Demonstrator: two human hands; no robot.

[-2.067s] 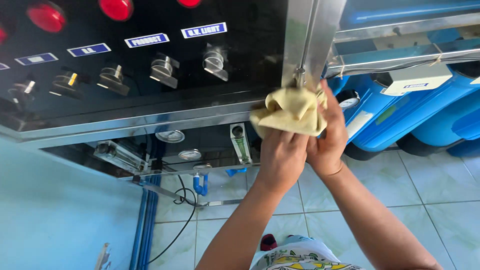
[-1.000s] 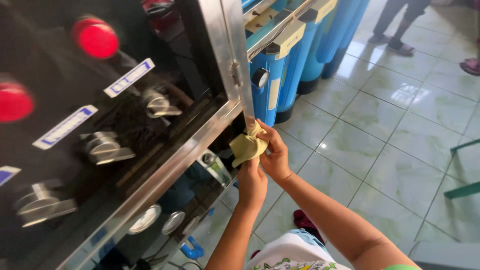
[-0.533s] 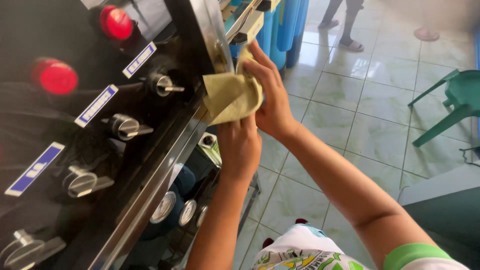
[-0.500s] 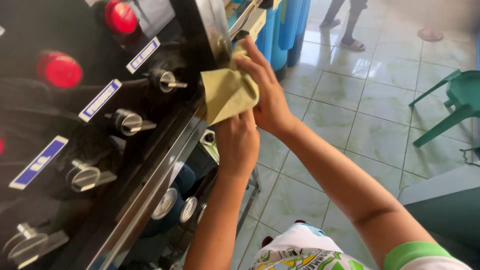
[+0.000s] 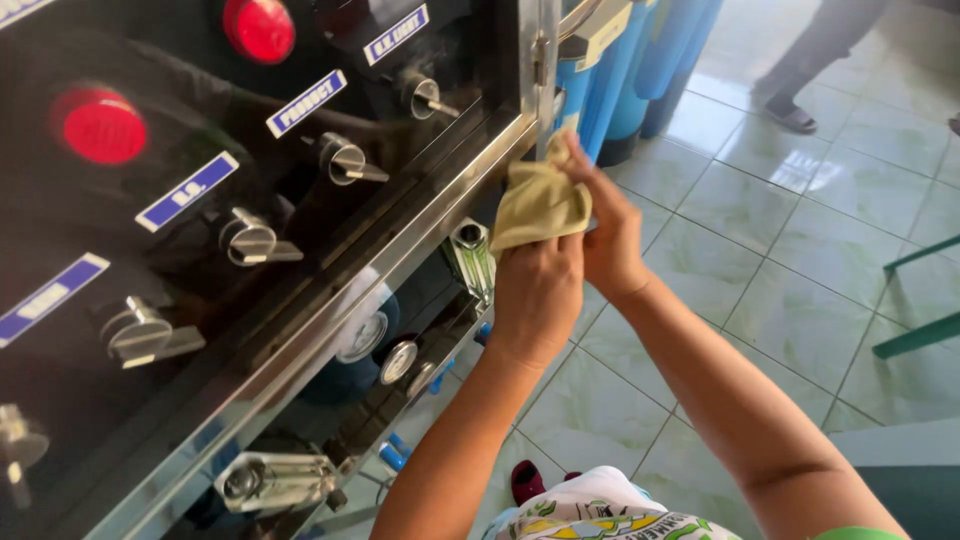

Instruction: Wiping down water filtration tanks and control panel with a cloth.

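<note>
Both my hands hold a yellowish cloth (image 5: 540, 203) against the steel corner post (image 5: 540, 70) of a black control cabinet (image 5: 180, 260). My left hand (image 5: 537, 295) grips the cloth from below in a fist. My right hand (image 5: 608, 235) presses the cloth's right side, fingers wrapped over it near the post's lower end. The cabinet's black panel carries red round lamps (image 5: 100, 125), blue label plates (image 5: 305, 102) and several metal switch levers (image 5: 345, 160).
Below the panel sit gauges (image 5: 365, 335) and clear flow tubes (image 5: 472, 258) behind the steel frame. Blue cylinders (image 5: 640, 70) stand behind the post. Another person's leg and sandal (image 5: 795, 110) are on the pale tiled floor at top right. A green chair frame (image 5: 915, 300) stands at right.
The cloth and both hands have slid down the corner post since half a second ago. The view has swung back toward the panel.
</note>
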